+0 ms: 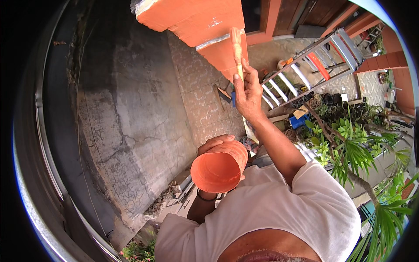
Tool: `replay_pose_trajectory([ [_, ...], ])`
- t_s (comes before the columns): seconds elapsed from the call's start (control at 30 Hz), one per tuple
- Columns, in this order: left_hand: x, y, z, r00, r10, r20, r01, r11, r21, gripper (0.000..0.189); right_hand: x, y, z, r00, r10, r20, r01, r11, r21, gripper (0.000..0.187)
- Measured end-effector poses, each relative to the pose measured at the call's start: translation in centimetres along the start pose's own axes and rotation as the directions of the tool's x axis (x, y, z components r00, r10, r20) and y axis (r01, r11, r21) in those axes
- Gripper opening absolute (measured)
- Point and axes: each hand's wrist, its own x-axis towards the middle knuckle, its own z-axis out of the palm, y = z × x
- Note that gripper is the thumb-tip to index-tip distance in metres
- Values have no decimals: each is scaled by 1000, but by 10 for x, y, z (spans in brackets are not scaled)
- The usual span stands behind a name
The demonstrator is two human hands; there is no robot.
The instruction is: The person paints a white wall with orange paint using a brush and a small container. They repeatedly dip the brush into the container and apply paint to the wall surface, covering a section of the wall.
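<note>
My right hand (250,93) pinches the handle of a paintbrush (237,49) between thumb and fingers. Orange paint coats the brush's head and the upper part of its pale handle. The bristles lie over the face of an orange-painted masonry column (196,19); whether they touch it I cannot tell. A pale grey strip (212,42) crosses the column beside the brush. Lower down, my left hand (214,143) wraps around an orange paint container (241,152), tilted with its mouth towards the camera. Orange paint covers its inside. Part of the left hand is hidden behind it.
An aluminium stepladder (294,73) stands at the right. Below it are potted plants (327,101) and a leafy tree (352,131). Cracked concrete wall (140,114) spans the left, with a metal gutter (52,163) near the rim. Patterned paving (199,98) lies far below.
</note>
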Motion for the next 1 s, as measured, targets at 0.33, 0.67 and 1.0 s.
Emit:
replay_pose_trajectory([
  [0.33,-2,2,-4,1000,17,22,-18,1000,26,102,14,-30,26,988,-157,-8,153,971,-183,41],
  [0.67,2,3,-1,1000,27,4,-27,1000,5,100,-1,-28,33,934,-3,358,55,989,-136,39],
  [1.0,-8,-1,-8,999,-34,20,32,998,55,104,77,-125,-43,935,266,235,-316,926,207,39],
])
